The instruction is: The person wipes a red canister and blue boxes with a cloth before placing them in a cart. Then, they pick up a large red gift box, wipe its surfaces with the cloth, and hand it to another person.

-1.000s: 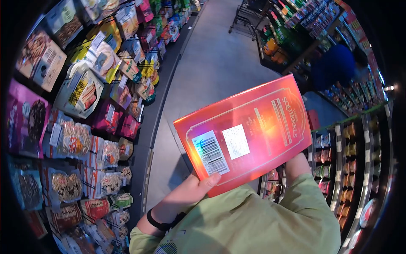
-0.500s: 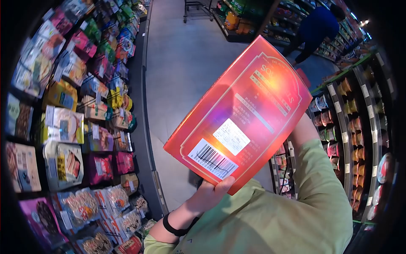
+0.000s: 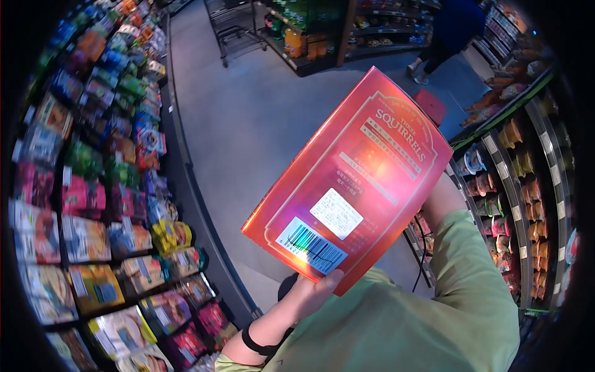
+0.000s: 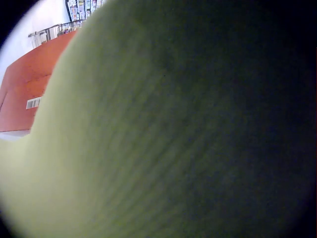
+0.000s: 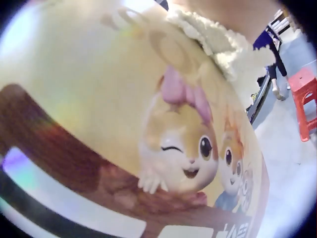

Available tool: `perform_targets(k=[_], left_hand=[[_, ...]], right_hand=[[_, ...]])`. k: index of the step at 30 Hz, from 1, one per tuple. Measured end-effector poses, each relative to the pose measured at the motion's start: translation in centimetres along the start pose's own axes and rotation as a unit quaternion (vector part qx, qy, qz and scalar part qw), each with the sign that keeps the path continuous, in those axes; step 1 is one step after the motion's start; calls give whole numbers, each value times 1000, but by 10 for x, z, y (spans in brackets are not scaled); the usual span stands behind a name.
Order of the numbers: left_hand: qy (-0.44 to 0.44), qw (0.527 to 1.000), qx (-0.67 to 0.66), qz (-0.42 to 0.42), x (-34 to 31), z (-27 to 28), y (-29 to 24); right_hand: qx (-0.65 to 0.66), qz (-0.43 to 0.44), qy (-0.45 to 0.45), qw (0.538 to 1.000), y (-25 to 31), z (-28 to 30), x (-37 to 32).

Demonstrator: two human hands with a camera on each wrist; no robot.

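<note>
A large red box (image 3: 353, 180) with a barcode, a white label and "Three Squirrels" lettering is held tilted in front of the green top. My left hand (image 3: 313, 294) grips its lower corner, thumb on the printed face and fingers out of sight behind. On the far side, my right hand is mostly hidden by the box; the wrist (image 3: 441, 195) shows at its right edge. In the right wrist view, the box's cream side (image 5: 183, 144) carries cartoon squirrels, with skin (image 5: 233, 15) close above. Green cloth fills most of the left wrist view beside the box (image 4: 29, 84).
Shelves of packaged snacks (image 3: 87, 235) line the left, and curved shelves (image 3: 505, 192) stand on the right. Ahead are a cart (image 3: 232, 25), drink bottles (image 3: 293, 42) and a person in dark clothing (image 3: 455, 28). A red stool (image 5: 303, 82) stands on the grey floor.
The box has turned steeper since the earliest frame, with its lettered end higher, and more of that lettering is readable. The head view has swung, shifting shelves and cart leftward. Left-hand grip remains.
</note>
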State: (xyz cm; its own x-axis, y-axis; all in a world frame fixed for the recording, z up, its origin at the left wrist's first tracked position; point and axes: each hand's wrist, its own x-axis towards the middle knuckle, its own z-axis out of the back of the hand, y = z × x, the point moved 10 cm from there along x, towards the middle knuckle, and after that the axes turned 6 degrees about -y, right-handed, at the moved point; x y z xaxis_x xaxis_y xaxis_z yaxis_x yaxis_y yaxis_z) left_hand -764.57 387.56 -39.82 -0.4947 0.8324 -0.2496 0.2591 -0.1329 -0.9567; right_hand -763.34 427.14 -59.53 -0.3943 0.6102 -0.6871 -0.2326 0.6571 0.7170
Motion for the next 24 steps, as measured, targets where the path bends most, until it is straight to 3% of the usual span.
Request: perform_targets(k=[4, 7, 8, 12, 14, 16, 18, 20, 21, 22, 24], left_hand=[[74, 997, 22, 9, 43, 13, -6], [66, 993, 10, 101, 69, 33, 18], [85, 993, 16, 84, 82, 39, 24], [105, 989, 22, 101, 112, 75, 59], [143, 987, 28, 71, 150, 96, 62], [188, 958, 85, 197, 184, 117, 83], [176, 965, 78, 181, 209, 125, 68], [192, 951, 79, 229, 247, 133, 88], [201, 951, 88, 218, 269, 141, 107], [204, 953, 54, 218, 283, 150, 135], [212, 954, 25, 212, 315, 154, 155]], right_hand=[[19, 27, -32, 999, 22, 26, 8], [35, 73, -53, 995, 53, 41, 9], [41, 93, -62, 993, 65, 47, 8], [55, 147, -87, 984, 8, 77, -26], [75, 175, -118, 975, 9, 74, -38], [92, 198, -142, 965, 17, 60, -19], [108, 218, -158, 957, -3, 66, -20], [119, 239, -167, 949, 11, 66, -5], [29, 301, -233, 924, 2, 91, -4], [111, 284, -228, 925, -13, 89, -17], [69, 265, -300, 914, -12, 88, -47]])
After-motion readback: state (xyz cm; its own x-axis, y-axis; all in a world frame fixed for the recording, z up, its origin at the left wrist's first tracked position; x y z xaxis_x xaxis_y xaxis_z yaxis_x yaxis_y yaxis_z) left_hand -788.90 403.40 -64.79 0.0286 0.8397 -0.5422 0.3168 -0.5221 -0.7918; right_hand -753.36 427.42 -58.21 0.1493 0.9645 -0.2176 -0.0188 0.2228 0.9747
